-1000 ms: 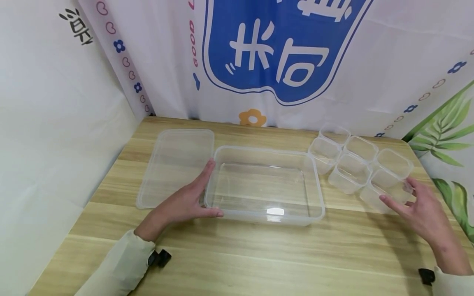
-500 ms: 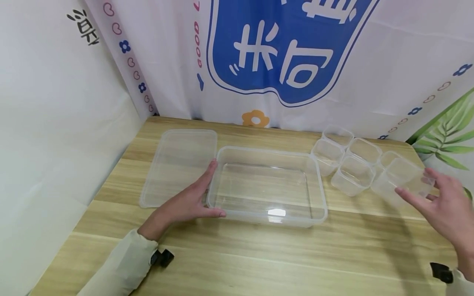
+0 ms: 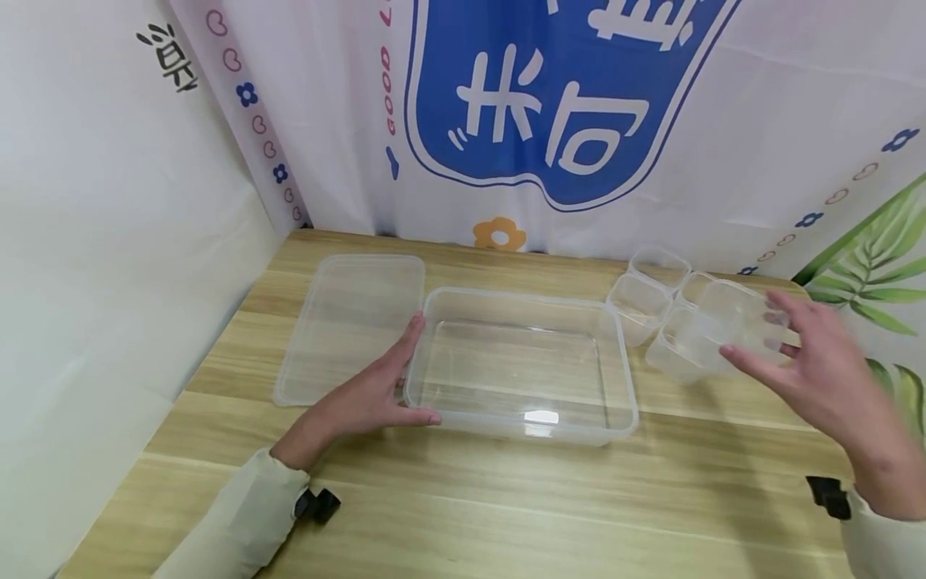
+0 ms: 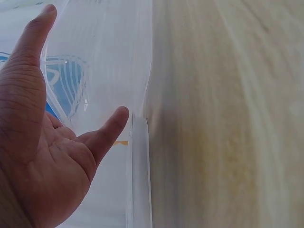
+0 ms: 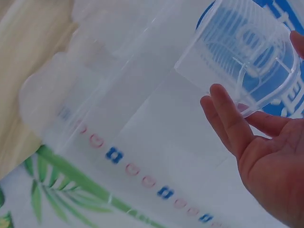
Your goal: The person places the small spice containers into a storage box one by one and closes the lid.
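Observation:
My left hand (image 3: 365, 394) lies against the left end of a large clear rectangular plastic box (image 3: 521, 434), thumb along its near corner and index finger at its left side. In the left wrist view, the spread, fairly straight fingers (image 4: 111, 130) touch the box wall. My right hand (image 3: 821, 374) holds a small clear plastic container (image 5: 232, 52) between thumb and fingers, raised and tilted above the other small containers. In the head view the held container overlaps those behind it. The right wrist view shows its ribbed wall, with fingers at its rim.
Several small clear containers (image 3: 640, 301) stand grouped at the back right of the wooden table (image 3: 506, 507), close beside the box. A flat translucent lid (image 3: 354, 314) lies left of the box. A printed cloth (image 3: 333, 137) hangs behind the table.
My right hand has lifted a small container from the right end of the group, first moving right, then back left over the others. The left hand stays at the box.

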The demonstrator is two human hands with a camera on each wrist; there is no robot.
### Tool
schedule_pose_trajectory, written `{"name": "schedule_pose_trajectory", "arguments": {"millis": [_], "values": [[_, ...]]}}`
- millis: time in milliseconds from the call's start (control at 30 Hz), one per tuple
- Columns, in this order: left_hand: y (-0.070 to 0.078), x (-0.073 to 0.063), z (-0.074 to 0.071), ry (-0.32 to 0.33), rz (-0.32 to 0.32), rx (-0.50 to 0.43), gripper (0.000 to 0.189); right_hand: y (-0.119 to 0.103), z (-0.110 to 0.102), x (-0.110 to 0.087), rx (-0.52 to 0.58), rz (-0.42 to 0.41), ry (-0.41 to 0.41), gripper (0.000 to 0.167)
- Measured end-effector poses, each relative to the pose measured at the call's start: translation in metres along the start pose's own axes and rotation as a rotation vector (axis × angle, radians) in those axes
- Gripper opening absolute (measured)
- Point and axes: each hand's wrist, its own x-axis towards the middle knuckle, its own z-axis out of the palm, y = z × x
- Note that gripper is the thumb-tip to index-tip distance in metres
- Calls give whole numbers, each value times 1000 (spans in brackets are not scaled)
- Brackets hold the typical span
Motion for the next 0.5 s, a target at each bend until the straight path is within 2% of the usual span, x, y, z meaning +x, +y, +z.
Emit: {"name": "schedule_pose_trajectory", "arguments": {"millis": [267,400,500], "values": [[1,-2,1,1,-3,-8,136,-42,26,27,29,-132,-119,94],[0,-1,1,7,-5,-9,136,-62,41,42,39,-209,-158,89],[0,0,1,8,-7,-6,136,-75,53,53,30,-223,-196,89]]}}
